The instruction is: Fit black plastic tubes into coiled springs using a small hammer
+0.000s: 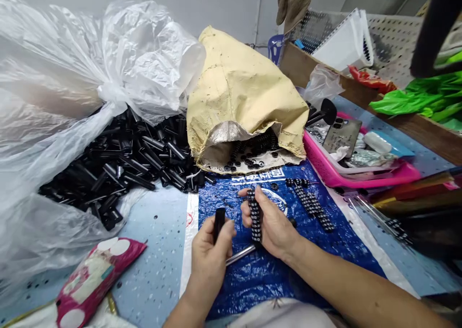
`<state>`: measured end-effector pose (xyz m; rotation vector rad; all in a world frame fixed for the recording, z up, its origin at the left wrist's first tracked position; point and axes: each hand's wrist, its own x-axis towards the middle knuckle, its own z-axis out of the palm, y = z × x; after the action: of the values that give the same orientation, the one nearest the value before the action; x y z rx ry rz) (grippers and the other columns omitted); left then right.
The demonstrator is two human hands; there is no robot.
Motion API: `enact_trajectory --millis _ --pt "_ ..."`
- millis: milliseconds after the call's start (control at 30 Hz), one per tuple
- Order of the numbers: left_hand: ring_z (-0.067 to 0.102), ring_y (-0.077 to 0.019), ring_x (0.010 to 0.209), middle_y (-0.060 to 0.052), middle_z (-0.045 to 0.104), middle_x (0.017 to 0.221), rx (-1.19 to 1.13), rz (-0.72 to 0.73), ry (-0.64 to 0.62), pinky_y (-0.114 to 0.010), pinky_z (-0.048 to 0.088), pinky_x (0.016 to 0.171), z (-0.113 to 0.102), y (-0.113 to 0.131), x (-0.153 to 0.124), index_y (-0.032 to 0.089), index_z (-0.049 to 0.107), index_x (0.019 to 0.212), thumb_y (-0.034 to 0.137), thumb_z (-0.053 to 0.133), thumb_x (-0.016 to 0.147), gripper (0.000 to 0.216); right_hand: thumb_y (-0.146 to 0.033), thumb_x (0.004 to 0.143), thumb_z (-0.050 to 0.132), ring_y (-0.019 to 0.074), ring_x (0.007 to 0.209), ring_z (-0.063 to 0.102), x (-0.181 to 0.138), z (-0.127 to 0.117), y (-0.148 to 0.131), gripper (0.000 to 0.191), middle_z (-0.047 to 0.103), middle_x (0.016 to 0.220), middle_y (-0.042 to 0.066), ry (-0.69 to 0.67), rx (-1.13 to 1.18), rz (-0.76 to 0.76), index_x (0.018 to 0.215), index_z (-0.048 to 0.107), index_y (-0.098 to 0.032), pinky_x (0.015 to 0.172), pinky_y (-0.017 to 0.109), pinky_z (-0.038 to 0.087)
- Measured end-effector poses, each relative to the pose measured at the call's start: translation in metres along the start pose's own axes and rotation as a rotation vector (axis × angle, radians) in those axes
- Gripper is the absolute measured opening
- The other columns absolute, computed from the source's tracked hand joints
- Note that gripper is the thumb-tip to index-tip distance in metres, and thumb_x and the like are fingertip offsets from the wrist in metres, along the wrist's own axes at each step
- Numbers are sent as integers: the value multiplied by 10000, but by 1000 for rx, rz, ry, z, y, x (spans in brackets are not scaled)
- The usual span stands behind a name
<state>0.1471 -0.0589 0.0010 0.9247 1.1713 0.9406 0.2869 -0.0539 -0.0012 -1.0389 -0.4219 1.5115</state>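
Observation:
My left hand [209, 248] is closed round a short black tube [218, 222] held upright, and a thin metal rod [240, 255] sticks out to the right below it. Beside it, my right hand [272, 227] grips a black strip studded with small round parts [255, 216], also upright. Both hands hover over a blue woven sheet [252, 275]. More studded strips [312, 203] lie on the sheet just to the right.
A big heap of black tubes [126, 162] spills from a clear plastic bag [72, 72] at left. A tan paper sack [241, 97] lies open behind the hands. A pink tray [361, 174] with a phone stands at right; a pink packet [94, 275] lies lower left.

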Motion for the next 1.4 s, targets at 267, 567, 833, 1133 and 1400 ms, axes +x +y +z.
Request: enact_trajectory --millis 267,567,833,1133,1400 --pt "469 -123 626 14 572 683 65 65 -61 -240 398 587 2 3 -6 173 702 801 392 786 767 238 -724 809 651 331 1426 418 -11 -9 1 862 437 1536 115 -251 -691 -466 1508 381 -298 1058 475 508" --pt "420 -112 531 21 513 607 14 20 -18 -246 371 518 -12 -1 -18 185 644 850 597 489 953 452 -406 799 812 352 1409 448 -21 -27 -5 1038 426 1538 192 -519 -1238 -1058 1605 181 -232 1132 532 453" --pt "598 -148 799 -30 682 876 -231 7 -50 -256 487 752 -5 8 -21 196 732 962 473 674 892 292 -353 846 773 333 1383 486 -31 -19 2 966 457 1520 182 -482 -1251 -1128 1606 188 -239 1106 510 496" --pt "665 -168 705 -38 709 848 -228 -158 -93 -297 537 680 -32 1 -13 182 719 967 406 834 721 352 -620 814 709 374 1429 399 -28 -38 12 1058 419 1515 249 -496 -1363 -1036 1590 173 -139 1133 580 423" --pt "605 -191 764 -32 700 807 772 176 -31 -288 423 703 -103 -7 1 199 767 867 297 752 770 139 -175 996 492 193 739 610 -40 -55 15 159 635 856 65 -496 -1559 -917 1108 602 -199 648 334 535"
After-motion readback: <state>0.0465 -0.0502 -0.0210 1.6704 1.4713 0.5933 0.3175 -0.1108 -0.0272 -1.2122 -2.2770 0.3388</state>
